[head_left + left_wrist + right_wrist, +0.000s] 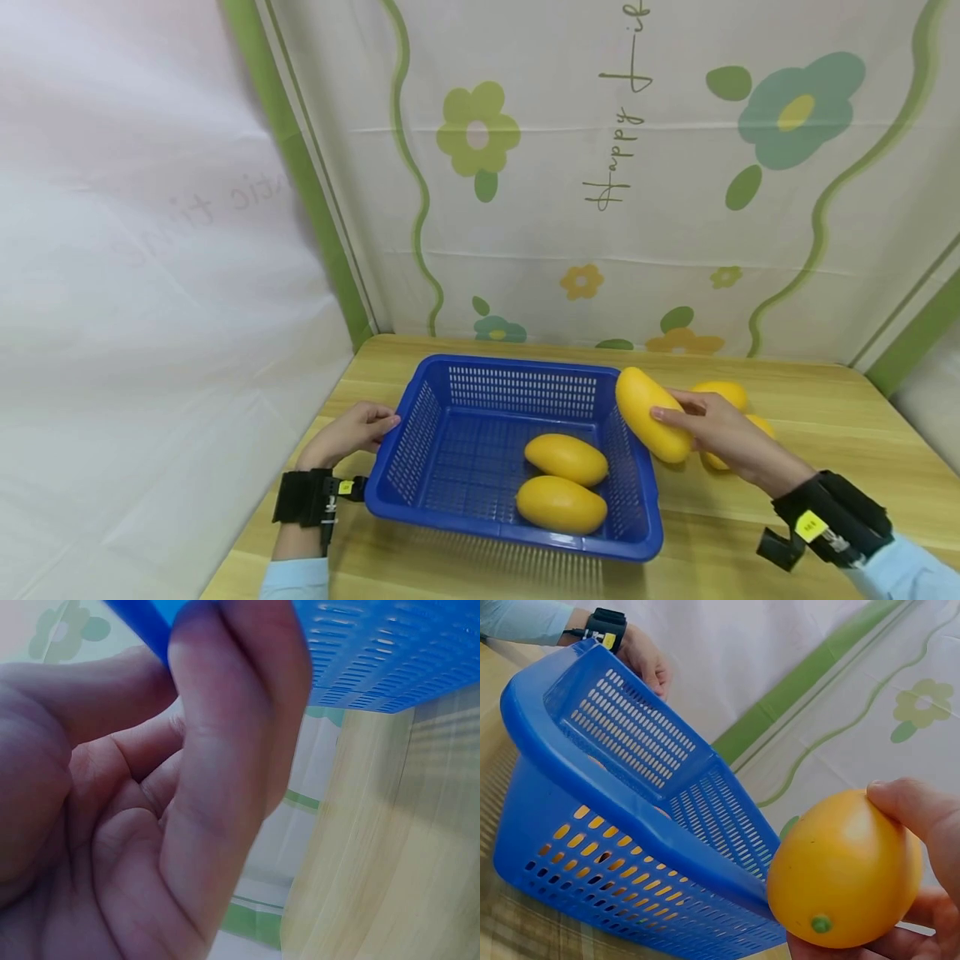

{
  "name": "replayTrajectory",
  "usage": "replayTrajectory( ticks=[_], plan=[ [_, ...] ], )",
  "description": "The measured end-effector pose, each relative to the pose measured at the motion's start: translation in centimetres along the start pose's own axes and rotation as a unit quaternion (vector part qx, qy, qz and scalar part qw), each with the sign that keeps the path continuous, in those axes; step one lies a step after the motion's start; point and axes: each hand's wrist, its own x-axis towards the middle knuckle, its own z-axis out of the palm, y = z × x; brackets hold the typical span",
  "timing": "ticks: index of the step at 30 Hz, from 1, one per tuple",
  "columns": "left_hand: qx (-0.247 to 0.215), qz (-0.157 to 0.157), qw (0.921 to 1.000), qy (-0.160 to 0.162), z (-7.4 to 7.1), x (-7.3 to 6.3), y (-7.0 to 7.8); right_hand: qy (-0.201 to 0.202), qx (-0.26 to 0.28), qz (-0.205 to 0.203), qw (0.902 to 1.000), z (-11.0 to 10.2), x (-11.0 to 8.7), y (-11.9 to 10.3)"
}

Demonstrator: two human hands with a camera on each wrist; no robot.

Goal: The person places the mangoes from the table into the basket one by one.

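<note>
A blue plastic basket (480, 525) with slotted walls stands on the table, and two yellow mangoes (562, 505) lie in its right half. My left hand (352, 435) grips the basket's left rim, thumb on one side and fingers curled under it in the left wrist view. In my right hand (716, 429) is another mango (648, 414), pinched between thumb and fingers, tilted and overlapping the basket's right rim in the head view. The right wrist view shows this mango (844, 870) close beside the rim, its small green stem end toward the camera.
Several more mangoes (720, 390) lie on the wooden table (817, 417) to the right of the basket, partly hidden behind my right hand. A white curtain (525, 225) with printed flowers hangs along the back, and another white sheet (165, 292) hangs at the left.
</note>
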Motion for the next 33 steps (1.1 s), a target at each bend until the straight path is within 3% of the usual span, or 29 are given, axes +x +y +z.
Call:
replayTrajectory(
  ticks=[18, 33],
  plan=[
    [-0.003, 0.004, 1.0000, 0.002, 0.1, 0.1, 0.1, -0.010, 0.007, -0.018, 0.9998, 0.5, 0.8, -1.1],
    [-0.009, 0.003, 1.0000, -0.001, 0.1, 0.0, 0.5, -0.018, -0.003, -0.010, 0.9998, 0.9, 1.8, -1.6]
  ],
)
